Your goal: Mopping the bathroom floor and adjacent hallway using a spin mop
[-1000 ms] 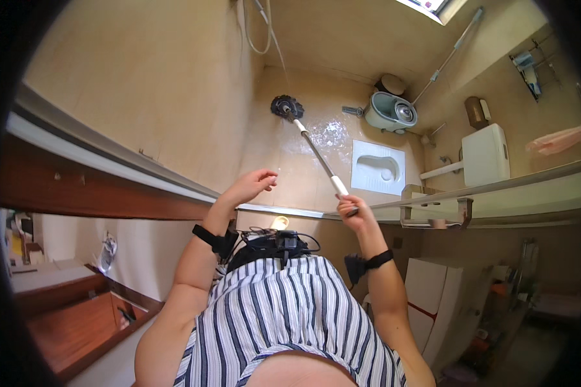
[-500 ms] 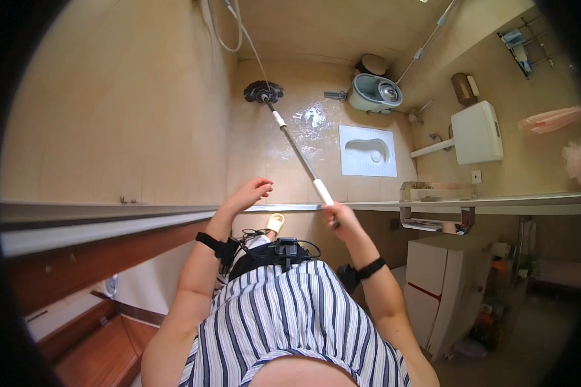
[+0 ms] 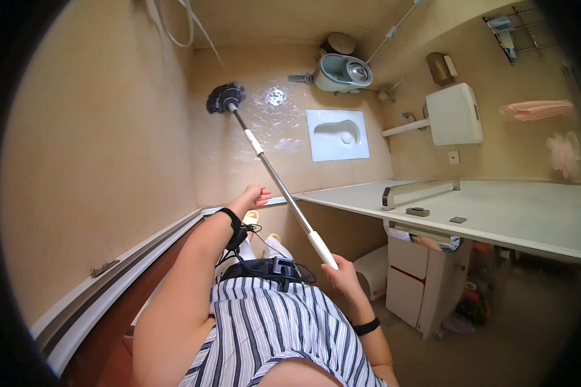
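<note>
My right hand is closed around the white grip at the top end of a mop. Its metal pole runs up and left across the doorway to a dark, fringed mop head, which rests on the wet tiled floor near the left wall. My left hand is beside the pole, just left of it and not touching it. Its fingers are loosely curled with nothing in them.
A white squat toilet is set in the floor. Behind it stand a grey-blue mop bucket and a floor drain. A white cistern hangs at right. The glass door stands open at right, near a white cabinet.
My right hand has drawn back toward my body with the mop grip. The mop head has shifted nearer the left wall, and my left hand is now closer to the pole. The view has turned.
</note>
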The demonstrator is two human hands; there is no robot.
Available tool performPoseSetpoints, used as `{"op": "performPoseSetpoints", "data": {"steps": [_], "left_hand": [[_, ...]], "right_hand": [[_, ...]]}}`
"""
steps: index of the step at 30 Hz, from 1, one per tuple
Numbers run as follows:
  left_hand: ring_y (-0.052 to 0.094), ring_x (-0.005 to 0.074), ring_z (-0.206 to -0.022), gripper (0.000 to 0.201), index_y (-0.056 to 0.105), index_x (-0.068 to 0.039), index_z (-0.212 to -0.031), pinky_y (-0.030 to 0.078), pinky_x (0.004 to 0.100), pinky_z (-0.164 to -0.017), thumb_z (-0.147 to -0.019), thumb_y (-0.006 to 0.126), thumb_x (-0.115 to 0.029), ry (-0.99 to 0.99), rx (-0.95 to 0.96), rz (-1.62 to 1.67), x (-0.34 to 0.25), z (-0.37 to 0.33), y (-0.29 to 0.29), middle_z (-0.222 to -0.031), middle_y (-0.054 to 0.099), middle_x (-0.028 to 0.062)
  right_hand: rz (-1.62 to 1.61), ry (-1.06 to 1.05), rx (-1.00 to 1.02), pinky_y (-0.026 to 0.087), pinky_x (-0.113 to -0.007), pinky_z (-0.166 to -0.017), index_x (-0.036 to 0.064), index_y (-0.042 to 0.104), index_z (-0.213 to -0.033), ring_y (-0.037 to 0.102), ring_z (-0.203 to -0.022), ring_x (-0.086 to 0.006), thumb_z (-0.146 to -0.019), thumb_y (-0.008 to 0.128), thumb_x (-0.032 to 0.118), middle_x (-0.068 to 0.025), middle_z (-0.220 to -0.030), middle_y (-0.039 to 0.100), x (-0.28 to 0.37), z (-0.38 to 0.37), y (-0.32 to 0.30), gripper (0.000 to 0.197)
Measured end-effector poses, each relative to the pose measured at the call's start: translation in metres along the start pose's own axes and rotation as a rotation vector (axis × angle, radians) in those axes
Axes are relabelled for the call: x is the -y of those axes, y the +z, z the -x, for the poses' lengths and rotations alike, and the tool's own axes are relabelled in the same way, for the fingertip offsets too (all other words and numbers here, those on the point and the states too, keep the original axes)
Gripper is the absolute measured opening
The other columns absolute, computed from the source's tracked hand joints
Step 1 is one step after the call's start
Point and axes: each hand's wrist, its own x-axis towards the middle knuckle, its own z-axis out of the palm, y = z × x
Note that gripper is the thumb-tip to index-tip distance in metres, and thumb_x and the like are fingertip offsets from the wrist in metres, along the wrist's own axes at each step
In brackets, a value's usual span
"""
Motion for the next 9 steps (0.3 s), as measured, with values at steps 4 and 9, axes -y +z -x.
{"op": "performPoseSetpoints", "data": {"steps": [4, 9], "left_hand": [[0.055, 0.0195, -0.059, 0.028, 0.046, -0.002, -0.087, 0.049, 0.0309, -0.052, -0.087, 0.032, -0.026, -0.020, -0.028, 0.136, -0.018, -0.066, 0.062, -0.074, 0.055, 0.0132], [0.057, 0.0304, -0.076, 0.054, 0.024, -0.002, -0.120, 0.051, 0.0402, -0.055, -0.083, 0.042, -0.036, -0.023, -0.045, 0.071, -0.006, -0.112, 0.063, -0.094, 0.049, 0.0276]], "right_hand": [[0.323, -0.184, -0.195, 0.045, -0.033, -0.062, 0.0013, 0.051, -0.103, 0.059, -0.072, -0.0297, -0.074, 0.059, 0.017, -0.0206, -0.078, 0.058, 0.026, 0.001, -0.006, 0.034], [0.611, -0.280, -0.292, 0.046, -0.042, -0.066, 0.0058, 0.045, -0.111, 0.056, -0.077, -0.0354, -0.071, 0.060, 0.016, -0.0203, -0.089, 0.057, 0.013, 0.016, -0.005, 0.044]]}}
